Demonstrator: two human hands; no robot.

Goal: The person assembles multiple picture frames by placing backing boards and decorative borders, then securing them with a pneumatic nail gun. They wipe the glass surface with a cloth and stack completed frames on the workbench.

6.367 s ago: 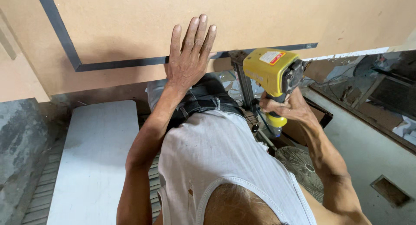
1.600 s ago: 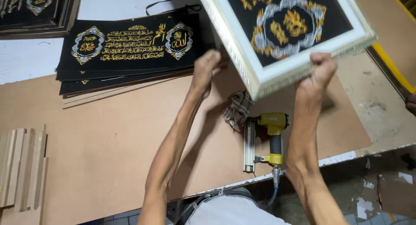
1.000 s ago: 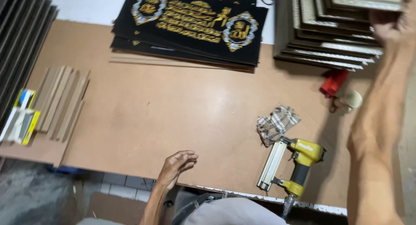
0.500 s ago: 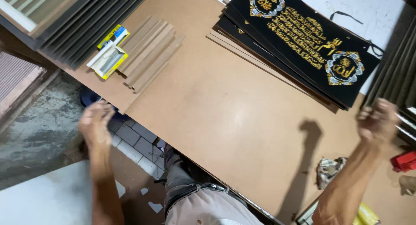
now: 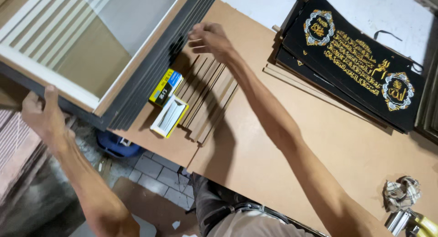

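Trousers and a belt of the person show at the bottom edge, against the near rim of the brown board worktop (image 5: 319, 145). At lower right a crumpled checked rag (image 5: 401, 193) lies touching a yellow nail gun (image 5: 413, 223). The left hand (image 5: 43, 116) grips the near left edge of the glazed white frame (image 5: 86, 45), thumb on top and fingers curled under, out of sight. That frame tops a stack of dark-edged frames (image 5: 150, 72) overhanging the worktop's left end. Just beside the stack lie a yellow box (image 5: 165, 86) and an open box of staples (image 5: 169, 116), next to a row of thin wooden strips (image 5: 207, 95). Farther off, the right hand (image 5: 210, 38), fingers bent and loosely together, touches the stack's right edge. Black gold-embroidered panels (image 5: 360, 68) lie stacked at the far right.
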